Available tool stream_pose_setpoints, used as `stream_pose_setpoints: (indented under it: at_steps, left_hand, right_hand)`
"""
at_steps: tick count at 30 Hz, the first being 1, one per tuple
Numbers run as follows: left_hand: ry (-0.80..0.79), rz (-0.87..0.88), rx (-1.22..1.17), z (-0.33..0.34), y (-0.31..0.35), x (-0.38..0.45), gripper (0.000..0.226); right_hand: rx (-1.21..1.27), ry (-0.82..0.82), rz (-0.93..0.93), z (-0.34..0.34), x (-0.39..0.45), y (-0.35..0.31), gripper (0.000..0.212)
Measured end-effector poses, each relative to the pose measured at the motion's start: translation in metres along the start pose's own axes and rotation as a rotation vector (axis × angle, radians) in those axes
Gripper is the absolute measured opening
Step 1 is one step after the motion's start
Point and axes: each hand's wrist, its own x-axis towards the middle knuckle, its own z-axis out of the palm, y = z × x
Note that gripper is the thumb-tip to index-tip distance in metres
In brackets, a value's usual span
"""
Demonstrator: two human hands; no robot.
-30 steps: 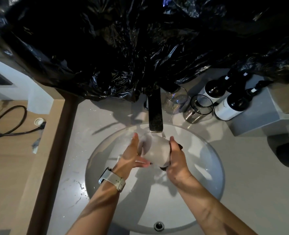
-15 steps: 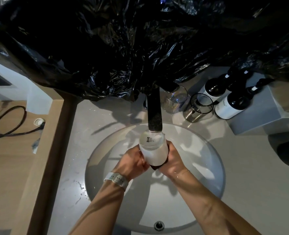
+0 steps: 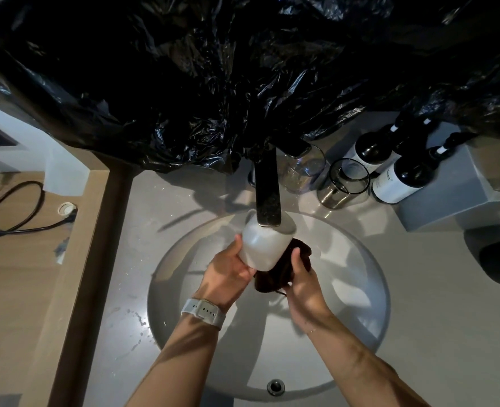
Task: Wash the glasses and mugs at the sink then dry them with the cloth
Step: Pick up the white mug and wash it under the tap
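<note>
Mug flips mouth-up under the tap

So half a second back the white mug (image 3: 265, 246) was base-up with its sticker showing, both hands wrapped round it; now it's tilted the other way, mouth tucked under the faucet (image 3: 268, 198) at 12 o'clock over the sink (image 3: 360, 289). Left hand (image 3: 228, 273) cups the mug's side from 8 o'clock, fingers curled on it. Right hand (image 3: 301, 284) has slid off to 4 o'clock and pinches a dark cloth (image 3: 275, 279) pressed against the mug's base. Looks like rinsing the inside now, I'd guess, drying next. 2 glasses (image 3: 344, 183) wait at 1 o'clock by 2 wine bottles (image 3: 398, 177), untouched.
</note>
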Motion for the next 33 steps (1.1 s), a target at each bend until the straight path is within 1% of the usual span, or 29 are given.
stream_pose_setpoints:
  at_steps: [2, 4, 5, 6, 7, 9, 10, 11, 12, 13, 14, 15, 16, 17, 18, 19, 22, 23, 25, 27, 28, 30, 32, 33]
  left_hand:
    - [0.017, 0.063, 0.046, 0.0, 0.001, -0.003, 0.043]
    - [0.084, 0.129, 0.11, -0.009, 0.0, -0.001, 0.033]
    - [0.103, 0.157, 0.146, -0.014, -0.002, 0.0, 0.032]
    - [0.11, 0.175, 0.165, -0.017, -0.003, -0.002, 0.039]
    - [0.123, 0.193, 0.177, -0.019, -0.004, -0.005, 0.051]
    - [0.138, 0.221, 0.222, -0.019, -0.007, -0.013, 0.072]
    - [0.145, 0.241, 0.251, -0.019, -0.009, -0.016, 0.075]
    - [0.144, 0.265, 0.271, -0.018, -0.012, -0.017, 0.067]
    - [0.14, 0.285, 0.288, -0.017, -0.015, -0.018, 0.055]
    - [0.141, 0.304, 0.309, -0.014, -0.018, -0.019, 0.043]
    - [0.13, 0.324, 0.317, -0.011, -0.02, -0.02, 0.038]
    - [0.121, 0.341, 0.319, -0.008, -0.021, -0.021, 0.037]
    - [0.106, 0.353, 0.309, -0.005, -0.021, -0.021, 0.037]
    - [0.1, 0.356, 0.305, -0.003, -0.019, -0.022, 0.032]
    - [0.096, 0.36, 0.305, -0.002, -0.017, -0.023, 0.026]
    - [0.087, 0.365, 0.312, -0.002, -0.015, -0.024, 0.025]
    - [0.045, 0.38, 0.334, -0.003, -0.012, -0.025, 0.04]
    - [0.027, 0.378, 0.326, -0.003, -0.013, -0.025, 0.038]
    - [0.028, 0.384, 0.295, -0.002, -0.015, -0.026, 0.021]
    - [0.063, 0.392, 0.289, 0.004, -0.017, -0.026, 0.014]
    - [0.08, 0.409, 0.309, 0.007, -0.018, -0.026, 0.015]
    - [0.088, 0.474, 0.412, 0.011, -0.019, -0.027, 0.021]
    - [0.07, 0.547, 0.585, 0.012, -0.018, -0.029, 0.027]
    - [0.055, 0.576, 0.693, 0.012, -0.016, -0.031, 0.031]
  right_hand:
    - [-0.024, -0.019, -0.063, -0.008, -0.008, -0.007, 0.04]
    - [-0.052, -0.012, -0.101, -0.014, -0.013, -0.014, 0.045]
    - [-0.068, 0.004, -0.11, -0.015, -0.014, -0.017, 0.048]
    - [-0.077, 0.01, -0.117, -0.018, -0.015, -0.018, 0.05]
    - [-0.088, 0.011, -0.12, -0.019, -0.015, -0.021, 0.05]
    - [-0.131, -0.006, -0.153, -0.018, -0.016, -0.029, 0.041]
    - [-0.18, -0.026, -0.184, -0.016, -0.016, -0.032, 0.033]
    - [-0.234, -0.061, -0.216, -0.011, -0.018, -0.036, 0.028]
    - [-0.298, -0.11, -0.243, -0.006, -0.019, -0.038, 0.031]
    - [-0.364, -0.18, -0.268, -0.002, -0.021, -0.038, 0.04]
    - [-0.423, -0.261, -0.282, 0.001, -0.023, -0.036, 0.048]
    - [-0.503, -0.347, -0.302, 0.004, -0.026, -0.033, 0.054]
    - [-0.596, -0.425, -0.33, 0.003, -0.026, -0.029, 0.057]
    - [-0.687, -0.468, -0.356, 0.003, -0.026, -0.026, 0.055]
    - [-0.725, -0.469, -0.365, 0.003, -0.027, -0.026, 0.052]
    - [-0.738, -0.429, -0.404, 0.002, -0.025, -0.027, 0.053]
    - [-0.662, -0.26, -0.506, 0.006, -0.015, -0.029, 0.055]
    - [-0.592, -0.24, -0.491, 0.008, -0.011, -0.031, 0.057]
    - [-0.462, -0.208, -0.403, 0.011, -0.004, -0.036, 0.057]
    - [-0.485, -0.178, -0.368, 0.012, 0.003, -0.038, 0.043]
    - [-0.493, -0.181, -0.328, 0.013, 0.003, -0.037, 0.038]
    - [-0.45, -0.166, -0.22, 0.018, 0.001, -0.036, 0.035]
    - [-0.289, -0.143, -0.039, 0.02, 0.003, -0.038, 0.043]
    - [-0.161, -0.171, 0.088, 0.021, 0.004, -0.04, 0.049]
